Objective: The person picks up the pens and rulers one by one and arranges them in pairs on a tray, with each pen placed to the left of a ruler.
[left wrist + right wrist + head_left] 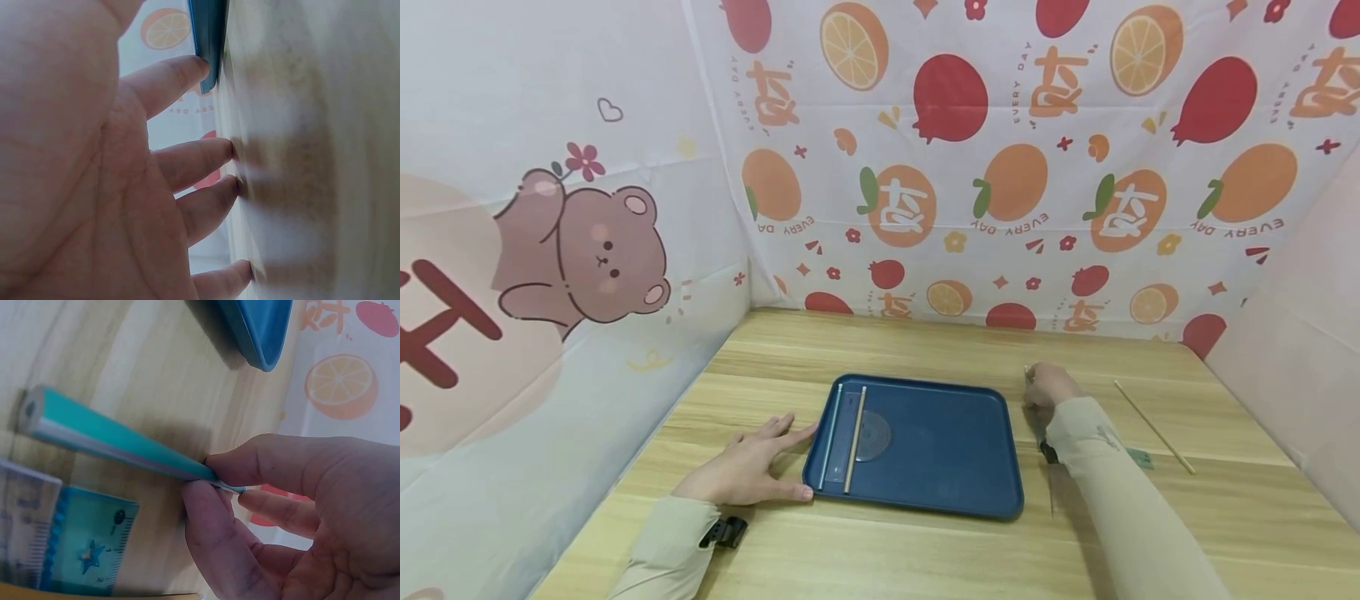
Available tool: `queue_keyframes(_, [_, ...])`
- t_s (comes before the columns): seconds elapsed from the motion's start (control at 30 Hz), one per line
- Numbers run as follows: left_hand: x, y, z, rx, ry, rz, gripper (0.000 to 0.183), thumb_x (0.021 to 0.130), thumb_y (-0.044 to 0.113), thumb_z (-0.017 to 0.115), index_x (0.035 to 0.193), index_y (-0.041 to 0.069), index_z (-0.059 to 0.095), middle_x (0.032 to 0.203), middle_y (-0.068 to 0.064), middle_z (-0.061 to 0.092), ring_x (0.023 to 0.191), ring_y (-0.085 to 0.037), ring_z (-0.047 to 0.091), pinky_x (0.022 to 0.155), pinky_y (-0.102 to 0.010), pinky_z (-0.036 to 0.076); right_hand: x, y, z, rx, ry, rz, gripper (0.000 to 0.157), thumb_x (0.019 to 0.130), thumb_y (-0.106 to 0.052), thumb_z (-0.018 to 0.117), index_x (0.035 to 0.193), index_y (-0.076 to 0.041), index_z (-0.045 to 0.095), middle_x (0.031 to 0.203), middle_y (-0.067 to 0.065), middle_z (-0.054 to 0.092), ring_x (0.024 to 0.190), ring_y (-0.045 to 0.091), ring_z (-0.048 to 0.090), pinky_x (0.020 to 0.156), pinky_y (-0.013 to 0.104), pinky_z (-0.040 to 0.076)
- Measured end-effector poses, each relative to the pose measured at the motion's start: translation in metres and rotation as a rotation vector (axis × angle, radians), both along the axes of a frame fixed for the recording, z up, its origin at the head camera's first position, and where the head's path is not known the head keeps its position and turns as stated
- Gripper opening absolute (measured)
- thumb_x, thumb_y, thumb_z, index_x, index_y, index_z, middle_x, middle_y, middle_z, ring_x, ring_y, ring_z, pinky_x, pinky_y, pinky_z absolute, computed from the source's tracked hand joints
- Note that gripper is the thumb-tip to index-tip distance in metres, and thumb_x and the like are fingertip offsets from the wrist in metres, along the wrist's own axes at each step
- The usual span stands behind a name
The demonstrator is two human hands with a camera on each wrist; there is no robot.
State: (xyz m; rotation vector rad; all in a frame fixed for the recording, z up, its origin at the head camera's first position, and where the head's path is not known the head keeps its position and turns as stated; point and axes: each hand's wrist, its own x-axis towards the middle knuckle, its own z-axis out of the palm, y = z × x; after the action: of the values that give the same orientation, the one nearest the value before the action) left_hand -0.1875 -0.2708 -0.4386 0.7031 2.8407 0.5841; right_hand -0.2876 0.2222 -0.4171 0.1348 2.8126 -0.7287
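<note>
A blue tray (pixel 943 450) lies on the table. My left hand (pixel 748 465) rests at its left side with fingers spread, the index finger and thumb touching the rim; the other fingertips meet the wood in the left wrist view. On the tray's left part lie a teal pencil (pixel 830 437), a clear ruler (pixel 837 474), a tan pencil (pixel 854 442) and a clear round-edged protractor (pixel 876 437). Right of the tray, my right hand (pixel 1048 387) pinches one end of a teal-and-silver pencil (pixel 119 434) between thumb and fingers, low over the table.
A thin pale stick (pixel 1153 427) lies on the wooden table (pixel 925 554) at the right. Beside the right forearm is a teal ruler (pixel 90 544) with a star on it, partly hidden by the sleeve in the head view. Printed cloths hang behind and at the sides.
</note>
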Motion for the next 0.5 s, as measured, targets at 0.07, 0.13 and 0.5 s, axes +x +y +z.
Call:
queue_keyframes(0.07, [-0.0002, 0.0002, -0.0005, 0.003, -0.001, -0.001, 0.104, 0.081, 0.071, 0.083, 0.165, 0.022, 0.045, 0.170, -0.033, 0.033, 0.157, -0.060, 0.030, 0.110, -0.092, 0.023, -0.0001, 0.0024, -0.0019, 0.005, 0.013, 0.012, 0.064, 0.092, 0.001, 0.066, 0.151, 0.016, 0.045, 0.125, 0.036, 0.066, 0.080, 0.024, 0.068, 0.064, 0.028, 0.058])
queue_keyframes(0.13, [-0.0001, 0.0003, -0.0005, 0.008, -0.004, -0.003, 0.104, 0.081, 0.071, 0.083, 0.165, 0.022, 0.045, 0.170, -0.033, 0.033, 0.157, -0.060, 0.030, 0.110, -0.093, 0.022, -0.0005, 0.0040, -0.0043, 0.006, 0.022, 0.022, 0.063, 0.092, 0.001, 0.066, 0.150, 0.017, 0.046, 0.120, 0.033, 0.068, 0.083, 0.026, 0.068, 0.067, 0.029, 0.059])
queue_keyframes(0.5, [0.0011, 0.0007, 0.0015, 0.014, -0.008, 0.000, 0.104, 0.081, 0.071, 0.083, 0.165, 0.023, 0.045, 0.171, -0.033, 0.032, 0.157, -0.059, 0.029, 0.110, -0.093, 0.021, 0.0018, 0.0050, -0.0069, -0.047, 0.026, 0.018, 0.066, 0.092, 0.001, 0.067, 0.150, 0.018, 0.042, 0.106, 0.025, 0.068, 0.081, 0.023, 0.068, 0.067, 0.030, 0.063])
